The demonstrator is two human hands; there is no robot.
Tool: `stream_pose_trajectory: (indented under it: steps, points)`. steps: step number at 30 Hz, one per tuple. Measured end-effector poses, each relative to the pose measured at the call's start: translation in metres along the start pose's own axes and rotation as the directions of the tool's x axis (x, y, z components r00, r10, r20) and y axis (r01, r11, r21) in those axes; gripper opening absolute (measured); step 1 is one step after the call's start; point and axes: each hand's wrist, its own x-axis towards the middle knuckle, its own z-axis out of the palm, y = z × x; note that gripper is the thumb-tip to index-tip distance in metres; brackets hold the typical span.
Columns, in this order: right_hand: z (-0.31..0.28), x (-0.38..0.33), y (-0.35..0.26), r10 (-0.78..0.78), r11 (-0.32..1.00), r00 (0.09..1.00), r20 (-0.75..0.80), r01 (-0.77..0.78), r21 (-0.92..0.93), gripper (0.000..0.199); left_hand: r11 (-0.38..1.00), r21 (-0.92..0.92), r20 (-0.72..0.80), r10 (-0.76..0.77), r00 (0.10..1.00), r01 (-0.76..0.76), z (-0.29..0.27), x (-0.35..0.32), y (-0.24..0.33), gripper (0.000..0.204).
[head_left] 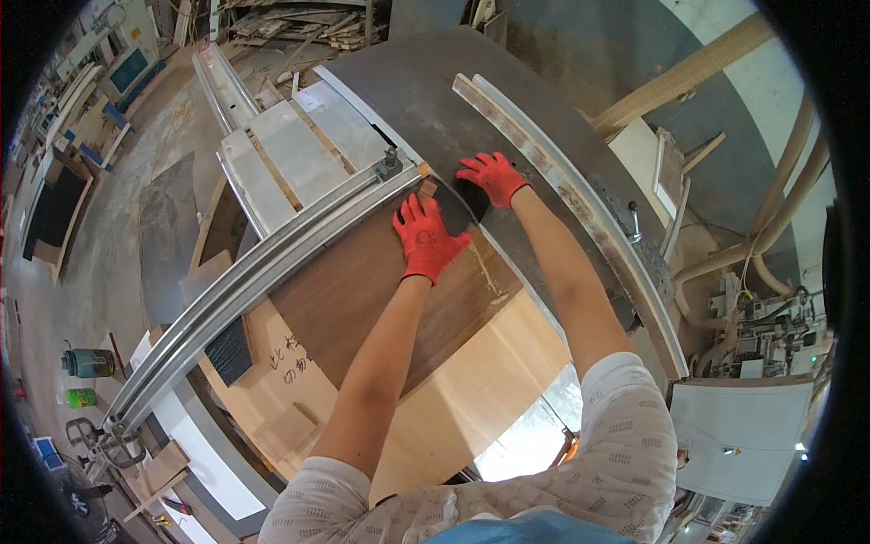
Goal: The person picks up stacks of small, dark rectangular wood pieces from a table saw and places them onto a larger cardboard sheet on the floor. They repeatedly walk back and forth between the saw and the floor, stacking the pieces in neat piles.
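Observation:
My left hand [428,240], in a red glove, lies on a dark brown wood panel [331,272] with its fingers stretched toward the metal fence [304,228]. Just past its fingertips sits a small reddish-brown wood block [428,189] by the fence's end. My right hand [494,179], gloved in red too, is over the dark machine table [426,86], fingers apart and pointing left. Beneath and beside its wrist is a black piece [473,198]; whether the palm touches it I cannot tell. The brown panel rests over a pale wood board [453,399] with handwritten marks.
A long worn rail [580,195] runs along the table's right side. The sliding metal bed [299,150] lies beyond the fence. Thick ribbed hoses [689,77] hang at the right. A bottle [89,363] and a green container [81,397] stand at the left.

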Motion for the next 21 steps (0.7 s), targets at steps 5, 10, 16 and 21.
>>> stream_pose_trajectory:
  steps: [5, 10, 16, 21]
  points:
    - [0.006, -0.092, 0.007, 0.433, 0.896, 0.856, -0.283, -0.377, 0.233, 0.075, 0.999, 0.020, 0.002, 0.043, 0.999, -0.043, 0.005, -0.004, 0.008, 0.097]
    - [-0.019, -0.232, -0.025, 0.762, 0.577, 0.637, -0.113, -0.590, 0.564, 0.090, 0.994, 0.109, 0.000, 0.015, 1.000, -0.015, -0.005, 0.000, -0.005, 0.088]
    - [0.058, -0.457, -0.016, 0.894, 0.371, 0.439, 0.091, -0.838, 0.400, 0.065, 0.992, 0.097, -0.023, 0.081, 0.996, -0.079, -0.001, -0.006, 0.013, 0.081]
    - [0.093, -0.508, -0.003, 0.826, 0.265, 0.464, 0.320, -0.820, 0.507, 0.063, 0.994, 0.090, -0.004, 0.054, 0.999, -0.054, -0.006, -0.002, 0.011, 0.081]
